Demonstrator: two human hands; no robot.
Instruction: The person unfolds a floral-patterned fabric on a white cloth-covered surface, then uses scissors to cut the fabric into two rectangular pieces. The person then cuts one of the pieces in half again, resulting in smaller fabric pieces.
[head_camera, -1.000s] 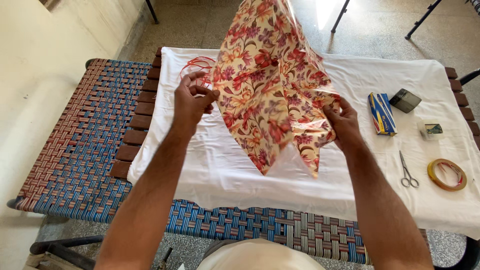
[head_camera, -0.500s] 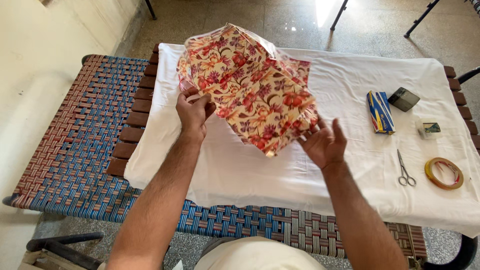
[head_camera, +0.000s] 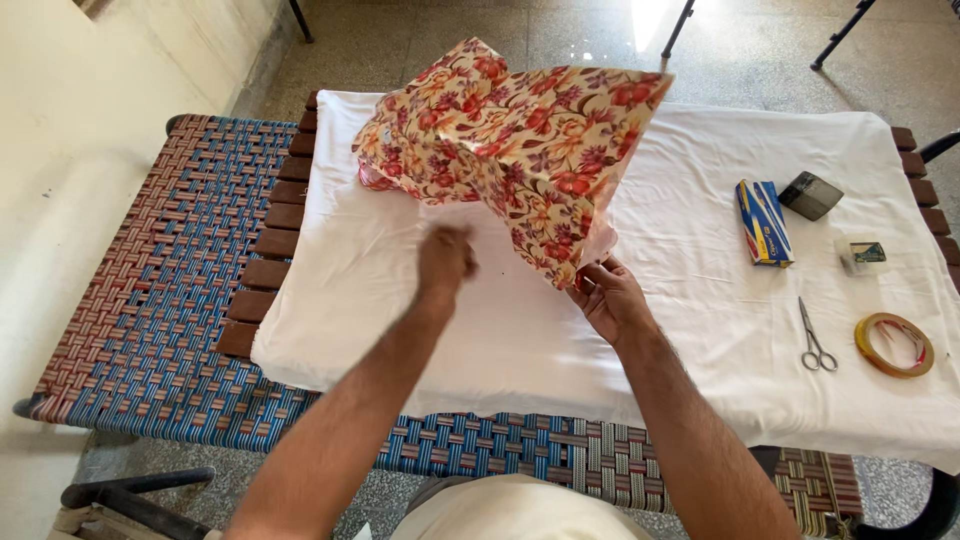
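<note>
Floral glossy wrapping sheet (head_camera: 520, 140) stood half-draped at twelve o'clock on the white cloth (head_camera: 700, 300), right hand (head_camera: 607, 298) pinching its lower corner, left hand (head_camera: 445, 262) blurred, grip undeterminable; flattening judged next.

Open white cloth (head_camera: 400, 310) was left at the near and left side. The far middle was blocked by the raised floral sheet (head_camera: 520, 140). At the right, passage was narrowed by a blue box (head_camera: 764, 222), scissors (head_camera: 816, 340) and tape roll (head_camera: 893, 346).

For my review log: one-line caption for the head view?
Right hand pinches floral wrapping sheet over white cloth; left hand free.
</note>
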